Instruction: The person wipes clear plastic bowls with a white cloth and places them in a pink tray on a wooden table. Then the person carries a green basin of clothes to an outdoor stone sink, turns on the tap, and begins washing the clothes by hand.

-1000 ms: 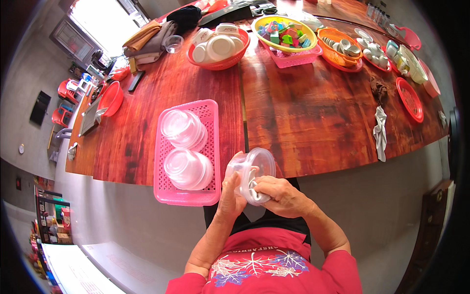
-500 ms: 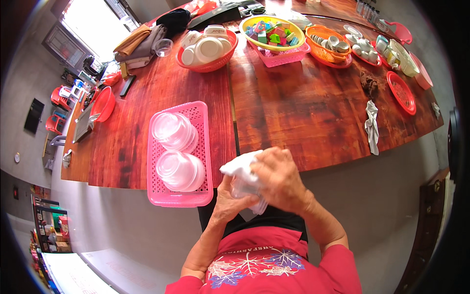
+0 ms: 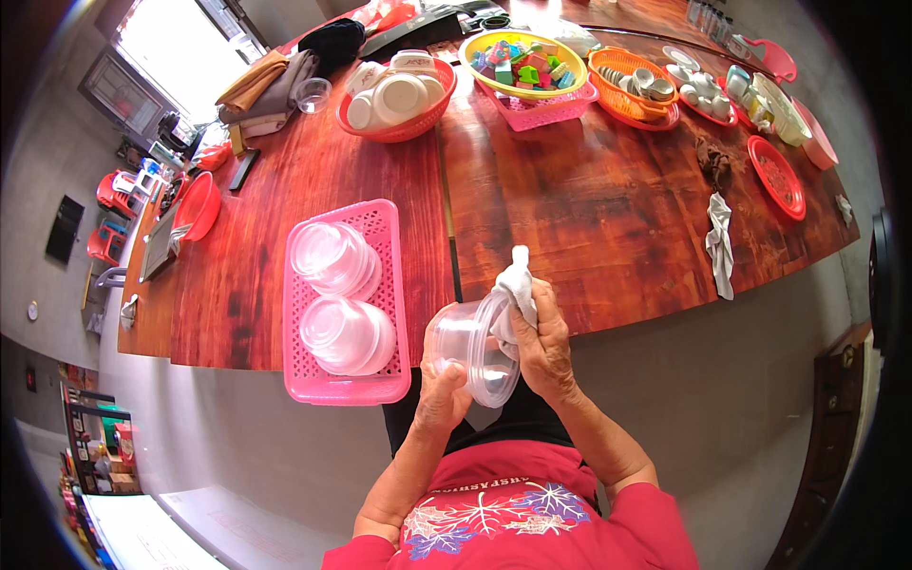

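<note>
A clear round plastic container [image 3: 463, 334] is tilted on its side in front of me, its rim turned to the right. My left hand [image 3: 442, 390] grips its base and side, thumb across the wall. With my right hand [image 3: 543, 344] I pinch a white cloth [image 3: 514, 289] against the container's rim, part of the cloth reaching inside. To the left, a pink plastic basket [image 3: 393, 313] on the table edge holds two stacks of clear containers, the nearer stack [image 3: 348, 334] and the farther stack [image 3: 334, 258].
The wooden table [image 3: 570, 209] spreads ahead. Along its far side stand a red basket of white bowls [image 3: 399, 123], a yellow basket of colourful blocks [image 3: 475, 46] and an orange basket of small cups [image 3: 608, 85]. Another cloth [image 3: 720, 247] and a red tray [image 3: 777, 179] lie right.
The container has turned so its open rim faces right. My right hand has moved from over the container to its rim, and the cloth now bunches there.
</note>
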The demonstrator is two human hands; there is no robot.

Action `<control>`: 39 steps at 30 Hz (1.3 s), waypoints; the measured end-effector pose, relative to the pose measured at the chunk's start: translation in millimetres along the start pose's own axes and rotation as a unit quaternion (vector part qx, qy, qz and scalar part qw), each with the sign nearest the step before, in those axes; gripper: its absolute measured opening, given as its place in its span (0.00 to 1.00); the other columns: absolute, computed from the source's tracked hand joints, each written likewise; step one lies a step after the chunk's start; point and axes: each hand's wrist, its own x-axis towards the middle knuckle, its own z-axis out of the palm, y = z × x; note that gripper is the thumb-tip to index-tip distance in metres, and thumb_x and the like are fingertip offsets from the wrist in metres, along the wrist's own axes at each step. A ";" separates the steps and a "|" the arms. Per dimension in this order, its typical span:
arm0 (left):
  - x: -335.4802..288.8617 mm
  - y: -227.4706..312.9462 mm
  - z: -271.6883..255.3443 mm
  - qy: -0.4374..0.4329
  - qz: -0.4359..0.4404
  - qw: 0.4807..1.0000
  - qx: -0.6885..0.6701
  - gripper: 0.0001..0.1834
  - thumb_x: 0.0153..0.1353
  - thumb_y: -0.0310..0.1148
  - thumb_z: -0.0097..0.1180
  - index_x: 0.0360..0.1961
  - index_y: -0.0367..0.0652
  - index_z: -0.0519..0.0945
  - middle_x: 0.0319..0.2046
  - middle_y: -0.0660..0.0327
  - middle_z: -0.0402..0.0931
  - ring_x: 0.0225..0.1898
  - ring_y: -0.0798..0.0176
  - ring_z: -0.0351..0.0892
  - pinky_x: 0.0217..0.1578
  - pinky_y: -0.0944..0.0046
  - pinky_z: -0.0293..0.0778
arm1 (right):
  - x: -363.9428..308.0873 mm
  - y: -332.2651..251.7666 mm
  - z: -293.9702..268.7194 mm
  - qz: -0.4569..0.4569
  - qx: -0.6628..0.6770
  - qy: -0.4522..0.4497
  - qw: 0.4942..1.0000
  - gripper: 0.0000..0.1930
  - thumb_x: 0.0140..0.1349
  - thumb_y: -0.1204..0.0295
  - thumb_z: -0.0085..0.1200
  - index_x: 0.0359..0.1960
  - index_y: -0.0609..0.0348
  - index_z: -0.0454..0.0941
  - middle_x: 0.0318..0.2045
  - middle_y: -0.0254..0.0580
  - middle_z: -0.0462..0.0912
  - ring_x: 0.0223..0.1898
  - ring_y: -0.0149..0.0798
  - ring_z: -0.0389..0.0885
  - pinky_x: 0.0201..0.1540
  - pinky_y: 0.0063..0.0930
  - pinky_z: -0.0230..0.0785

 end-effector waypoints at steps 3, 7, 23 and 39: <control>-0.9 3.1 6.8 -0.002 -0.009 0.998 -0.059 0.48 0.45 0.41 0.66 0.63 0.42 0.50 0.55 0.51 0.62 0.54 0.52 0.69 0.49 0.53 0.74 | 2.0 5.8 -7.7 -0.003 -0.020 -0.060 0.998 0.13 0.63 0.78 0.46 0.50 0.63 0.69 0.34 0.29 0.71 0.35 0.25 0.69 0.39 0.20 0.65; -2.4 11.7 7.1 -0.049 0.001 0.997 -0.052 0.50 0.45 0.42 0.67 0.63 0.42 0.49 0.56 0.50 0.61 0.56 0.50 0.67 0.48 0.52 0.74 | 0.2 4.6 -23.1 0.056 0.054 -0.140 0.987 0.15 0.62 0.78 0.47 0.52 0.62 0.68 0.34 0.29 0.72 0.35 0.24 0.69 0.41 0.19 0.65; 10.0 62.9 20.2 -0.027 -0.056 0.884 0.463 0.27 0.57 0.33 0.55 0.57 0.37 0.63 0.43 0.58 0.72 0.44 0.67 0.72 0.37 0.68 0.75 | 31.3 -33.7 -1.2 -0.434 -0.325 -0.164 0.824 0.21 0.42 0.72 0.58 0.42 0.59 0.74 0.32 0.41 0.72 0.33 0.39 0.74 0.31 0.33 0.69; 14.8 10.2 2.1 0.230 0.180 0.902 0.319 0.27 0.63 0.29 0.47 0.62 0.42 0.58 0.50 0.57 0.65 0.48 0.67 0.68 0.49 0.67 0.66 | -18.8 5.1 8.3 -0.092 -0.394 -0.082 0.911 0.22 0.51 0.71 0.57 0.45 0.70 0.67 0.34 0.57 0.71 0.28 0.52 0.79 0.26 0.35 0.74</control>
